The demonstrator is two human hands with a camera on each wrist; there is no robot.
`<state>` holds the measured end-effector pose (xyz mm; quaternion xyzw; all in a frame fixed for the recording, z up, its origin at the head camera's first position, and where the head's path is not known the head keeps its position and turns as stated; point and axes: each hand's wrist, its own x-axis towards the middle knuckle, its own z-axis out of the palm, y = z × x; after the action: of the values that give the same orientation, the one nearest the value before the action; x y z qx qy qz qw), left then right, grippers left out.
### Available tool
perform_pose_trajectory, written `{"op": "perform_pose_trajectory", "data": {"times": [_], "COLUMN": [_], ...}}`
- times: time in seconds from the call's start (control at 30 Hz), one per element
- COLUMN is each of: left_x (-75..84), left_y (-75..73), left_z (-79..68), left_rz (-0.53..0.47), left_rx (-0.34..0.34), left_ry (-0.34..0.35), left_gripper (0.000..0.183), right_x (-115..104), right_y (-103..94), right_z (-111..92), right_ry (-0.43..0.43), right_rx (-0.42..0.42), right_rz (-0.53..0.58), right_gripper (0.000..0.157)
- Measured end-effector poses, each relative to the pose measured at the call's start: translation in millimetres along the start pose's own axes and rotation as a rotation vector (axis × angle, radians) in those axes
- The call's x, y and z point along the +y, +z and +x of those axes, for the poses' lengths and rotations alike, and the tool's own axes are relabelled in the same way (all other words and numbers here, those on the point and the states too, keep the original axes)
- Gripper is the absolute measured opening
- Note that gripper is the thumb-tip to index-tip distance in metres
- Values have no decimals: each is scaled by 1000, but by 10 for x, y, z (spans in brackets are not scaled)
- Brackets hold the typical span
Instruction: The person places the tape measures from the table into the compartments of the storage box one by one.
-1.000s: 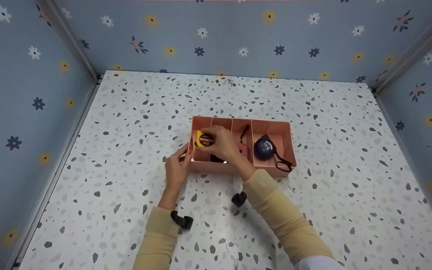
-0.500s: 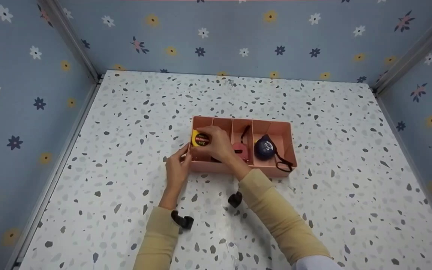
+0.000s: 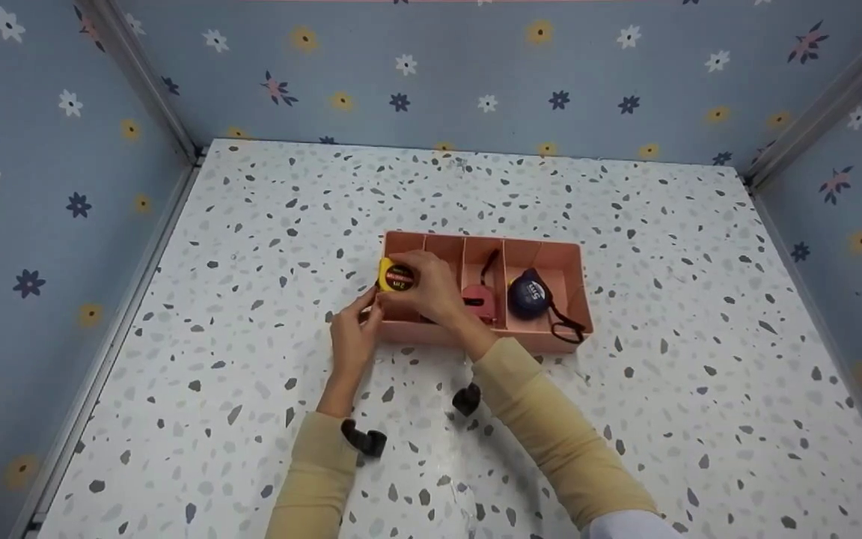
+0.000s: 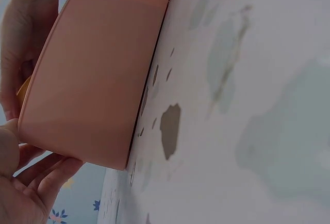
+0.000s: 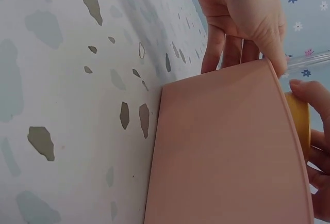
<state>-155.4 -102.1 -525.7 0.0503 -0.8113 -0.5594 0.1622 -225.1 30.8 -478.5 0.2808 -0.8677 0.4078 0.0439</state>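
A pink four-compartment organizer box (image 3: 539, 342) lies on the table. At its left end my left hand (image 3: 352, 340) grips the front corner, thumb at the rim and fingers against the outer end wall. My right hand (image 3: 438, 290) reaches over the front wall and holds a yellow and black tape measure (image 3: 398, 278) in the leftmost compartment, close to the left wall. In the right wrist view only a yellow strip of the tape measure (image 5: 300, 123) shows above the rim. My right hand mostly hides the second compartment, where a dark thing barely shows.
A pinkish-red tape measure (image 3: 480, 302) with a black strap lies in the third compartment. The rightmost compartment holds a navy tape measure (image 3: 528, 295) with a black wrist loop (image 3: 567, 329). White speckled tabletop (image 3: 670, 247) surrounds the box, bounded by flowered blue panels (image 3: 438, 75).
My right hand has moved slightly left with the yellow tape measure, up against the left end of the box. More of the pinkish-red tape measure shows now. My left hand has stayed put.
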Motion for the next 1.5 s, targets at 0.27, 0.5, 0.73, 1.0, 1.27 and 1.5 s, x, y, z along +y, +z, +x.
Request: {"op": "perform_pose_trajectory", "data": {"times": [0.27,0.5,0.73,1.0,1.27,1.5], "left_x": [-4,4,1,-3,1,6], "left_y": [5,5,7,15,7,3], "left_z": [8,12,13,12,8,3], "left_rz": [-2,6,5,-15,-25,-29], "left_rx": [9,4,3,-11,-8,-11], "left_ry": [-15,-17,-10,-16,-4,-5], "left_gripper": [32,32,32,33,32,33], "right_x": [32,47,37,38,25,20], "right_y": [30,33,25,9,-1,7], "right_z": [-22,-19,-17,-29,-35,-28], "right_ry": [-2,-2,26,65,72,81], "right_rx": [-11,-19,-51,-80,-86,-103], "right_rz": [10,-24,-84,-60,-67,-119], "right_gripper": [55,54,55,57,58,57]}}
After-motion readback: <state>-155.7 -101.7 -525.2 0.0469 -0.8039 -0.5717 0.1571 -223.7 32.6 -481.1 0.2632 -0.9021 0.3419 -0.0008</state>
